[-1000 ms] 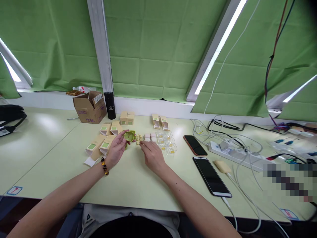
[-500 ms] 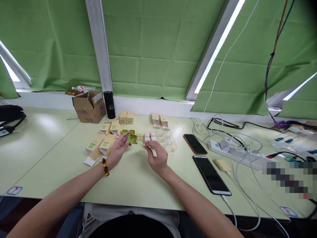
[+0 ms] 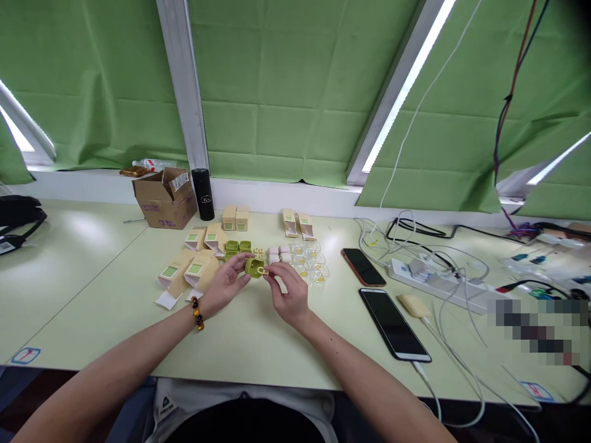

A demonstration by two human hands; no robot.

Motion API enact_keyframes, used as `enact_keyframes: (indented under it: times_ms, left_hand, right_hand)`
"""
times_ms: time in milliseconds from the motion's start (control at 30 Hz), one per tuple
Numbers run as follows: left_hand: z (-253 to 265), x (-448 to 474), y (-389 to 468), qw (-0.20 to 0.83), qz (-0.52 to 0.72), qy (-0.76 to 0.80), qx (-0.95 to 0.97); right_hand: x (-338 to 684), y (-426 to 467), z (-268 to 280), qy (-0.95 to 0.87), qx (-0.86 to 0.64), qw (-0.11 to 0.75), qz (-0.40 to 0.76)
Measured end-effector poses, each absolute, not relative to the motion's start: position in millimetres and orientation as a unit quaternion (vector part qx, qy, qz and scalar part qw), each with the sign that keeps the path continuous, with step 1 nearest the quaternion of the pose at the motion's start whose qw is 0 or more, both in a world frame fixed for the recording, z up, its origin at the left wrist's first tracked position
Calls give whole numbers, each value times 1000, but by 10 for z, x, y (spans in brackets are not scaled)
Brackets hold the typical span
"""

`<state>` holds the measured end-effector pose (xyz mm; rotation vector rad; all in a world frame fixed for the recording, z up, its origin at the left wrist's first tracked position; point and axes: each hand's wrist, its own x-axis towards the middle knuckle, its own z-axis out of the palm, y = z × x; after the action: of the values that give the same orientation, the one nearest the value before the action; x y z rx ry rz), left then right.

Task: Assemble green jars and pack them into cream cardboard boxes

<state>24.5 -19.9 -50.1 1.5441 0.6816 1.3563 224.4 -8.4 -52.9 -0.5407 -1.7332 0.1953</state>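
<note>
My left hand (image 3: 227, 280) is closed on a small green square cup (image 3: 253, 267), tilted with its hollow turned toward my right. Between thumb and fingertips my right hand (image 3: 290, 292) pinches a tiny pale yellow loop-shaped piece (image 3: 262, 271) at the cup's side. I cannot tell whether the piece touches the cup. Beyond my left fingers sit several more green cups (image 3: 238, 245). Small yellow pieces (image 3: 259, 252) lie just right of them. White and pinkish blocks (image 3: 279, 252) and clear plastic shells (image 3: 311, 261) with yellow centres stand behind my right hand.
Opened cream cartons (image 3: 198, 267) lie left of my left hand. Further back are closed cartons (image 3: 235, 218), a cardboard box (image 3: 165, 200) and a black bottle (image 3: 203, 194). Two phones (image 3: 394, 325), a power strip (image 3: 434, 284) and tangled cables occupy the right side.
The green cup in my left hand has moved right and slightly nearer and has turned. My right hand has brought the small yellow piece to the cup's side.
</note>
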Motion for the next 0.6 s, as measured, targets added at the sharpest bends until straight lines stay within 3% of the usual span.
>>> enact_keyframes:
  times_ms: [600]
  left_hand:
    - [-609,283,-215,477,520,285,648]
  right_hand:
    - [2282,-17,-580,-807,-225,545,-40]
